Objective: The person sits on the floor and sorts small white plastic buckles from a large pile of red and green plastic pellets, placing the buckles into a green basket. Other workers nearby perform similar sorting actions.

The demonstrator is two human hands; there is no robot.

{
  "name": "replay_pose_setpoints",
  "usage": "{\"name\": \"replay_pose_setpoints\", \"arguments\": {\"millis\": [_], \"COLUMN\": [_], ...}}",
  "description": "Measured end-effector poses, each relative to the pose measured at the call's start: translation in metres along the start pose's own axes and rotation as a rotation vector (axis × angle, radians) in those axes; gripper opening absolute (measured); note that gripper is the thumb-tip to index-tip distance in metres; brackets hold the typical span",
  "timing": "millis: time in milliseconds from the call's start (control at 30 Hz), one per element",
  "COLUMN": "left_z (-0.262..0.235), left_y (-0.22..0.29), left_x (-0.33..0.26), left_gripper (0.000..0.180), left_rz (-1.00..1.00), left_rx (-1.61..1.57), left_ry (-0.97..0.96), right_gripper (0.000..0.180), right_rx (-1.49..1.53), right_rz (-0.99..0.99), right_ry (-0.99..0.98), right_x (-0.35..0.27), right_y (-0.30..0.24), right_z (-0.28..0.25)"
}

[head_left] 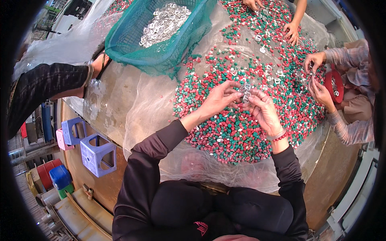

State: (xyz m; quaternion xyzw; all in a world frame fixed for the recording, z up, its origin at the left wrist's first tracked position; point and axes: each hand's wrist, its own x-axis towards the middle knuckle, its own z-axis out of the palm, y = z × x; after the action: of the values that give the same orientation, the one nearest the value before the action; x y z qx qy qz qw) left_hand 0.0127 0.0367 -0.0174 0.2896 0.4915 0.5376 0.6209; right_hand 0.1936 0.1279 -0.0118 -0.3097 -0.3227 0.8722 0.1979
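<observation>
Over a wide spread of small red, green and white tumbling stones (225, 140), my two hands meet in front of me. My left hand (217, 98) pinches shiny metal buckles (246, 93) between thumb and fingers. From the other side, my right hand (263, 112) closes on the same small cluster; how many pieces each hand has is unclear. More loose buckles (277, 80) lie among the stones just beyond my hands. A blue-green basket (138, 60), draped in green netting, holds a heap of silvery buckles (165, 24) at the far left.
A co-worker's hands (319, 90) work at the right beside a red round container (334, 86); another person's hand (292, 33) touches the stones at the back. Someone's foot (98, 66) rests at left. Thin clear sheeting (148, 108) covers the surface. Plastic stools (97, 154) stand below left.
</observation>
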Motion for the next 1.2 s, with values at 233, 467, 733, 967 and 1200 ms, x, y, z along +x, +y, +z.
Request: {"name": "replay_pose_setpoints", "arguments": {"millis": [233,467,733,967,1200], "left_z": [0.002,-0.001,-0.011,-0.018,-0.037], "left_y": [-0.004,0.016,0.026,0.025,0.051], "left_x": [-0.001,-0.004,0.009,-0.001,-0.028], "left_gripper": [0.018,0.031,0.023,0.022,0.032], "left_rz": [0.377,0.67,0.675,0.085,0.042], "left_rx": [0.485,0.885,1.001,0.354,-0.29], "left_ry": [0.08,0.063,-0.165,-0.2,-0.281], "right_gripper": [0.023,0.021,0.02,0.017,0.019], "right_rx": [0.062,0.312,0.242,0.153,-0.238], "right_rz": [0.105,0.19,0.033,-0.106,-0.103], "right_ry": [0.03,0.051,0.103,0.158,0.103], "right_x": [-0.002,-0.004,-0.01,-0.012,-0.017], "right_y": [0.022,0.029,0.022,0.02,0.019], "right_z": [0.004,0.007,0.015,0.009,-0.003]}}
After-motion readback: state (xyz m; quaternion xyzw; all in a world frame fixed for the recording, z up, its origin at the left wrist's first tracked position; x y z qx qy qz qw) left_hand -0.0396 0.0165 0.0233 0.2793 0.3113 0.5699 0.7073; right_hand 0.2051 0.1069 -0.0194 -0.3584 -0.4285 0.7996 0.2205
